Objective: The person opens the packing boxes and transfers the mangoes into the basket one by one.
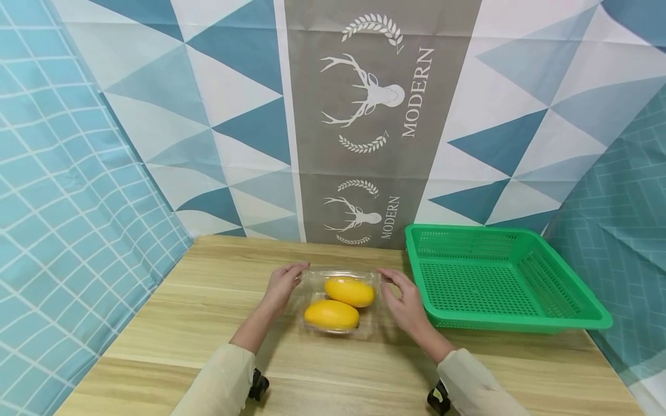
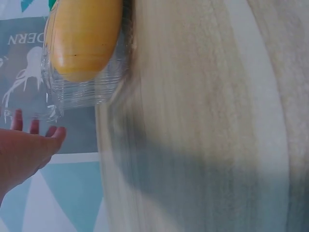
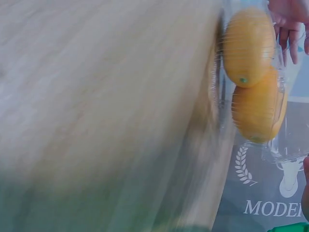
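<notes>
Two yellow mangoes (image 1: 350, 292) lie in a clear plastic clamshell box (image 1: 370, 323) on the wooden table, seen also as mangoes (image 3: 248, 46) in the right wrist view. At the box's back left corner is my left hand (image 1: 283, 284), its fingers loosely bent beside the lid edge. In the left wrist view that hand (image 2: 26, 150) has its fingertips close to the clear plastic; contact is unclear. My right hand (image 1: 404, 300) reaches the back right corner with fingers extended along the lid edge. Only a sliver of it shows in the right wrist view.
A green perforated plastic basket (image 1: 520, 320) stands to the right of my right hand. The wooden tabletop (image 1: 171, 341) runs back to a patterned cloth wall (image 1: 354, 156). Blue checked cloth (image 1: 62, 231) hangs along the left side.
</notes>
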The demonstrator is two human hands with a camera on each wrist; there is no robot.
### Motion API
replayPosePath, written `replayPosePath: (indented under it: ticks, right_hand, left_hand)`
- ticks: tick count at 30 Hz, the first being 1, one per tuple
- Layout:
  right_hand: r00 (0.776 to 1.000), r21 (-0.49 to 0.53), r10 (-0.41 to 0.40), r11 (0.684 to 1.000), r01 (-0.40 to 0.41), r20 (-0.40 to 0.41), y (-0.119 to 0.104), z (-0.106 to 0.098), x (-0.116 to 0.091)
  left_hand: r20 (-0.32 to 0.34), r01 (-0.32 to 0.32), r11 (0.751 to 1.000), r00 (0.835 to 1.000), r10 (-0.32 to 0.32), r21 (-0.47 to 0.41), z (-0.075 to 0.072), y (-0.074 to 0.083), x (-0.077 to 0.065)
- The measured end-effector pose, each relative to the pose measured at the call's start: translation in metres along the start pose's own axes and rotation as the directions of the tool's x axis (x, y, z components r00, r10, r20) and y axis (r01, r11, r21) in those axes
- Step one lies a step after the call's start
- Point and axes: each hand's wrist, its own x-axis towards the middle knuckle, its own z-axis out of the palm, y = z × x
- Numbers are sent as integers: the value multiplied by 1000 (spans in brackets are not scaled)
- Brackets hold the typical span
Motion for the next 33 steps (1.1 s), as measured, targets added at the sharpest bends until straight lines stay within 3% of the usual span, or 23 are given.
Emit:
replayPosePath:
  ticks: [7,14,17,23,28,33]
  right_hand:
    - [994,52,110,993,-109,-21,-29,-4,11]
    - [962,114,271,957,-267,-28,-3,6,15]
    - [957,120,289,952,-282,-41,2,9,17]
    - [948,177,311,939,-296,-63,5,13,21]
    - [934,190,357,919,-346,-27,7,15,24]
    - [923,212,385,901,-379,14,4,15,27]
  left_hand:
    - [-72,-67,985,996,56,-161,4,2,2]
    - [-142,-99,946,988,57,-308,5,4,5]
    - [-151,-113,933,986,64,-342,4,4,5]
    - [-150,-131,940,985,87,-316,3,4,6]
    - [-125,-126,950,988,93,-287,1,4,9]
    - [-126,-130,944,987,95,-303,-1,3,11]
